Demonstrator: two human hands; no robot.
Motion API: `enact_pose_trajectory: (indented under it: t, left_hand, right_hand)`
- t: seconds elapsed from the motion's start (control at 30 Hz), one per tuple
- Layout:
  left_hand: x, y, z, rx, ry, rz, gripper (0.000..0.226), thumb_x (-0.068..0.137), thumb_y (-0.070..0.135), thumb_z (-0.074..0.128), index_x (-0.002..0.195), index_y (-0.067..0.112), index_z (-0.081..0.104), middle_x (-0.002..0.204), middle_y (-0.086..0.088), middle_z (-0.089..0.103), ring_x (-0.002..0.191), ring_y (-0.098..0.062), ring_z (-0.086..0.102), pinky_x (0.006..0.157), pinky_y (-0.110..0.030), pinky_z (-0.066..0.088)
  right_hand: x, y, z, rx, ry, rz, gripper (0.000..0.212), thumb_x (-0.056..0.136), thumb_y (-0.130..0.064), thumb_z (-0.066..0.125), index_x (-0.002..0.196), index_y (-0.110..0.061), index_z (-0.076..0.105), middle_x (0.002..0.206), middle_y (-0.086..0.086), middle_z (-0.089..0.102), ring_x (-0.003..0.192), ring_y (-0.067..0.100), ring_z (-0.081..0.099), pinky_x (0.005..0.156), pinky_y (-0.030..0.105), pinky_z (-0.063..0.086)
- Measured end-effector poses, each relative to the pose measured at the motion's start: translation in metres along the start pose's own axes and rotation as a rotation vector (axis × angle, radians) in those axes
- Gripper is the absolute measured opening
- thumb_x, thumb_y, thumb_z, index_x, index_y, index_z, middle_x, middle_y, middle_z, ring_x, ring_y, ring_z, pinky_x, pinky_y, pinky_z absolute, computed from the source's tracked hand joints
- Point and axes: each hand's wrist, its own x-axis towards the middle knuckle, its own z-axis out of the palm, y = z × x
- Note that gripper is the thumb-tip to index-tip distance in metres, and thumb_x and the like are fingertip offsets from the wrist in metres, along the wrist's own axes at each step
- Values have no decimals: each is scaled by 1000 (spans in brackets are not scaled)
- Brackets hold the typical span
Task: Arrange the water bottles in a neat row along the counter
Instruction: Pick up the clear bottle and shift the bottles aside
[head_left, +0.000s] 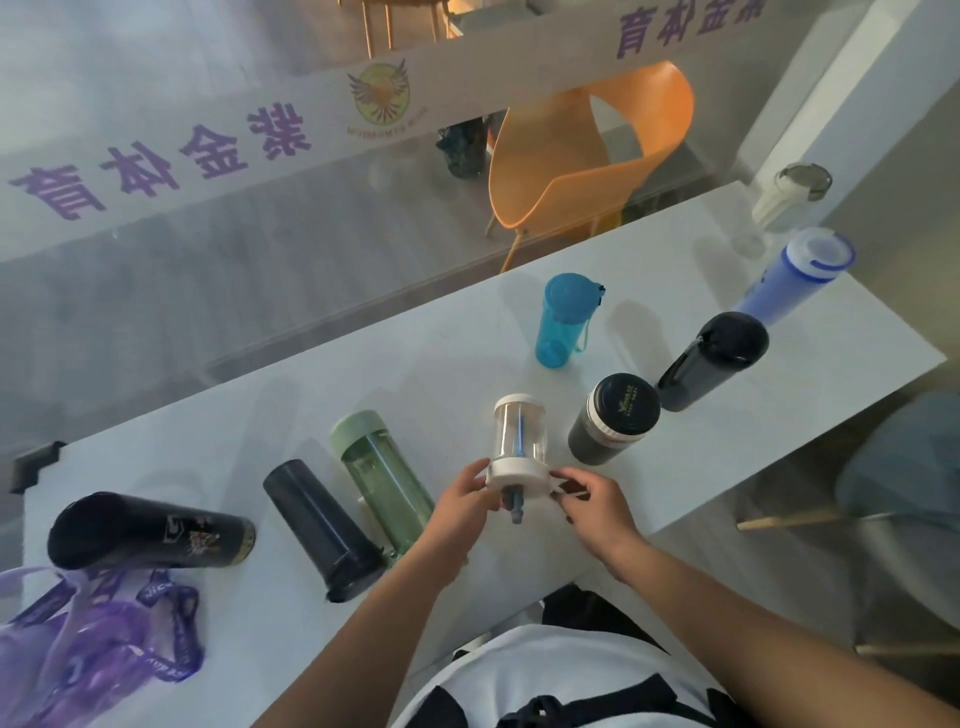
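Observation:
A small clear bottle (519, 439) with white ends and a blue straw is held over the white counter (675, 270) by both hands at its near white cap. My left hand (460, 501) grips the cap's left side; my right hand (592, 499) pinches its right side. To the right stand a grey bottle with a black lid (613, 418), a black bottle (711, 361), a blue-and-white bottle (797, 275) and a pale clear bottle (789, 197). A turquoise bottle (566, 319) stands farther back. On their sides at left lie a green bottle (384, 478), a dark tumbler (322, 527) and a black flask (150, 530).
A purple bag (93, 639) with printed straps lies on the counter's near left corner. Behind the counter is a glass partition with purple lettering, and an orange chair (587, 150) beyond it. A grey stool (904, 483) stands at the right, below the counter edge.

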Motion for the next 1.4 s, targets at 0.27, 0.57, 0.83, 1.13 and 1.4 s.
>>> enact_pose_trajectory:
  t: [0.27,0.57,0.83,1.13,1.4]
  left_hand:
    - [-16,49,-30,-92,79,138,39,92,19,47,128,30,57,113,-1,60,112,-19,52,105,-44,37]
    - [-11,87,-26,-130,85,178,47,67,31,46,111,38,59,113,6,59,118,-16,50,103,-47,40]
    - [-13,98,-21,-99,27,225,39,68,30,44,103,46,53,123,6,54,117,-14,47,101,-38,36]
    - [-26,60,-62,-125,275,344,43,99,20,50,141,28,45,144,-3,47,128,-21,47,106,-36,35]
    - [-64,-53,-82,70,830,253,55,94,22,59,145,24,39,148,1,41,136,-17,39,113,-36,33]
  right_hand:
    - [13,-58,14,290,-3,-7,31,91,-6,63,122,-7,66,108,8,70,92,14,62,95,35,51]
    - [34,-96,21,548,-28,129,30,94,-2,57,124,-5,61,97,13,67,88,25,66,83,43,59]
    - [25,-104,22,447,-50,83,42,96,-14,55,137,-22,51,123,3,56,103,24,59,67,30,56]
    - [-33,-102,1,-277,-81,-510,68,85,-33,68,145,-25,35,141,0,40,124,16,40,104,29,35]
    - [-23,-72,52,-604,-474,-539,85,80,-48,68,151,-23,28,151,1,34,139,20,33,114,36,30]
